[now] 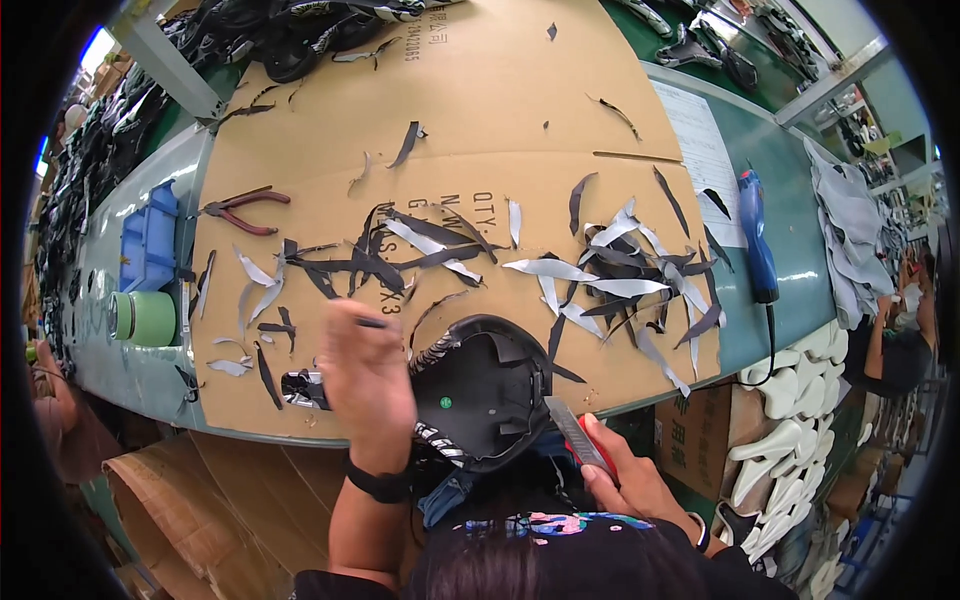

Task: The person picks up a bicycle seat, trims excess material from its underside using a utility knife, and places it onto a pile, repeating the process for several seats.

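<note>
A: What's in the hands, starting nearest?
B: The right hand [632,470] grips 1 red utility knife [583,440], blade bared. Its tip looks right by the rim of 1 bicycle saddle [490,385]; I can't tell if they touch.
A: Where's the saddle?
B: Underside up at the near edge of the surface [800,265], partly over the cardboard sheet [560,100], with 1 round green sticker [446,403] inside its shell.
A: And the left hand [368,370]?
B: Blurred, in front of the saddle's left part. I can't tell whether it's closed on anything. So, 2 hands, 1 knife, 1 saddle.
A: Which step, would you say?
B: Trimming spare cover material off the rim, I judge. The next cut calls for a steadied shell, with the left fingers clear of the blade.
A: Count what's beyond.
B: Black and grey scraps [625,288], too tangled to number. On the left, 1 green cylindrical container [150,318], 1 blue bin [148,240] and 1 pair of red-handled pliers [224,208]. On the right, 1 corded blue hand tool [758,235]. Farthest, a pile of black saddle parts [285,60], too overlapped to count.
</note>
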Demonstrator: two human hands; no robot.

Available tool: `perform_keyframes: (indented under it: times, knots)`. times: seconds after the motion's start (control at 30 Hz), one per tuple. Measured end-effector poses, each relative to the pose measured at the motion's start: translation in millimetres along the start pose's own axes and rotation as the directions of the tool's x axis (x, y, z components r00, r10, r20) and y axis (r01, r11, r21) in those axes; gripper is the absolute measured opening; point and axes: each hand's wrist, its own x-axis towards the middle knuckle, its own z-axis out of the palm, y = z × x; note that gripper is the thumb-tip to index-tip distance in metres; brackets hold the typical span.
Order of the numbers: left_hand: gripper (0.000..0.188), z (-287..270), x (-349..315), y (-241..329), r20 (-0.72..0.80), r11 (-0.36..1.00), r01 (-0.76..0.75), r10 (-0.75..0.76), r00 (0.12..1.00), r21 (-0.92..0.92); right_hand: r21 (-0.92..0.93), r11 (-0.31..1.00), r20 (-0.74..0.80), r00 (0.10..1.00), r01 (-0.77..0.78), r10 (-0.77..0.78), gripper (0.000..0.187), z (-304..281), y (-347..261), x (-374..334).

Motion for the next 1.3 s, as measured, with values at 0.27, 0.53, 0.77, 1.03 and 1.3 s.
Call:
perform_keyframes:
  times: [0.27, 0.53, 0.77, 1.03, 1.3]
  knots:
    - [0.043, 12.6, 19.2, 24.6, 0.193, 0.796, -0.162, 0.059, 0.98, 0.583, -0.471, 0.832, -0.138, 0.907, 0.292, -0.397, 0.054, -34.9, -26.0, 56.2]
    - [0.05, 1.7, 37.3, 55.8, 0.131, 0.265, 0.087, -0.705, 0.697, 0.96, -0.528, 0.705, 0.056, 0.847, 0.475, -0.529, 0.058, -58.0, -35.2, 115.9]
    - [0.037, -3.7, -8.7, 39.9, -0.008, 0.454, 0.252, -0.474, 0.881, 0.855, -0.281, 0.859, -0.056, 0.886, 0.427, -0.459, 0.064, -12.0, -6.7, 86.5]
    - [0.03, 0.7, -72.4, 28.6, -0.004, 0.42, 0.027, -0.055, 0.998, 0.907, -0.103, 0.993, 0.086, 0.995, 0.051, -0.042, 0.063, -3.0, -24.0, 24.1]
    - [0.03, 10.0, -97.9, 24.9, 0.416, 0.039, -0.423, 0.112, 0.902, 0.905, -0.067, 0.827, -0.369, 0.757, 0.557, -0.54, 0.053, -2.0, -43.1, 113.9]
